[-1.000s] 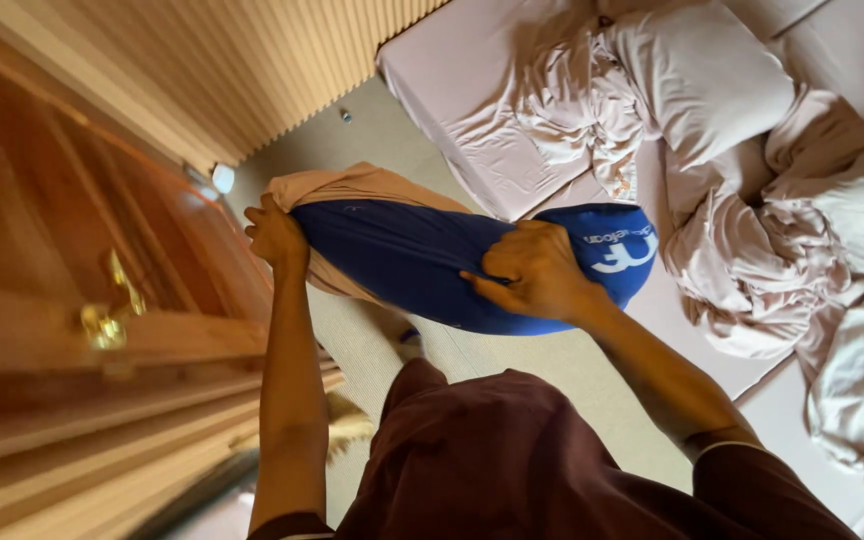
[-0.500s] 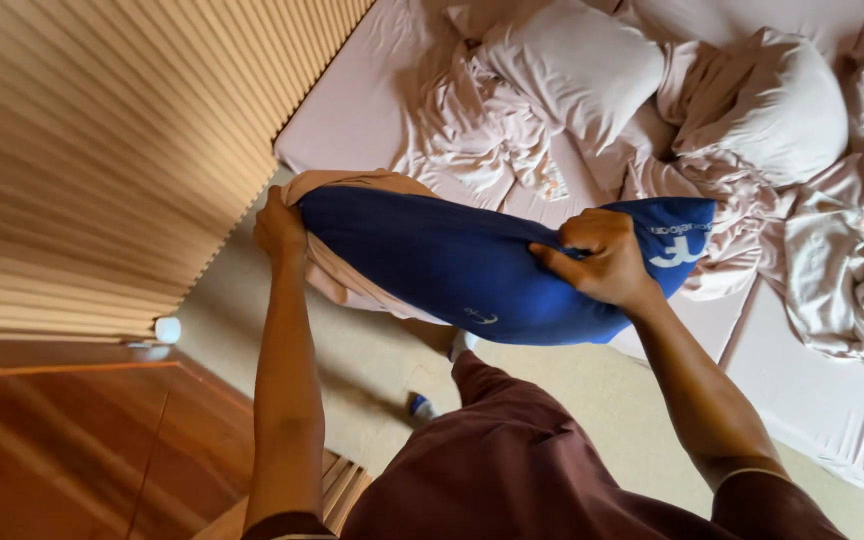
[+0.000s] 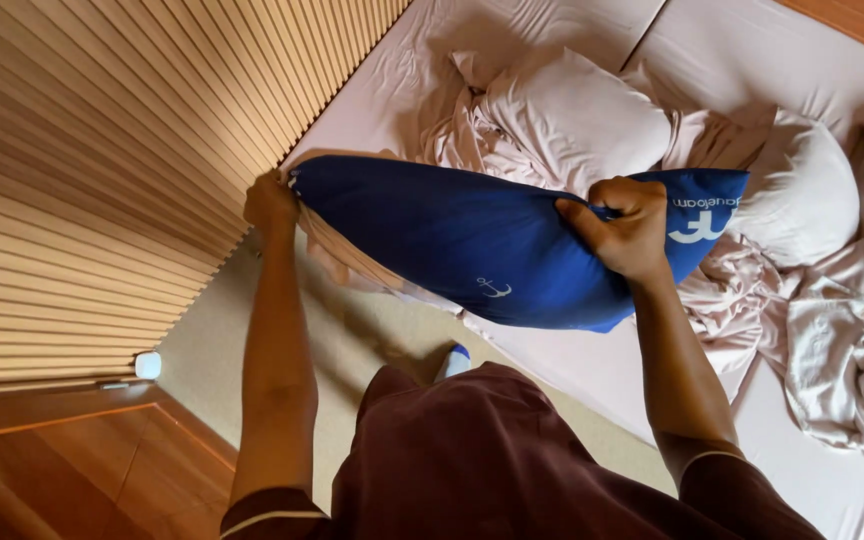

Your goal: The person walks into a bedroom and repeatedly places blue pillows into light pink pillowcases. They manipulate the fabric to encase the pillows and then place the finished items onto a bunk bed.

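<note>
The head camera looks down on a person in a dark maroon top (image 3: 512,460) who holds a plump blue fabric pillow with small white printed marks (image 3: 452,245) up in the air, over the edge of a bed covered in a pale pink sheet (image 3: 592,370). The left hand (image 3: 270,203) is clenched around the pillow's left end, where a peach-coloured fabric cover (image 3: 337,255) hangs bunched beneath the blue cloth. The right hand (image 3: 624,225) pinches the pillow's upper edge near its right end, fingers closed tight on the fabric. On the bed lie crumpled pale pink pillows (image 3: 572,120) and loose bedding. A ribbed wooden slat wall (image 3: 102,170) stands at the left, beside beige carpet (image 3: 372,340).
</note>
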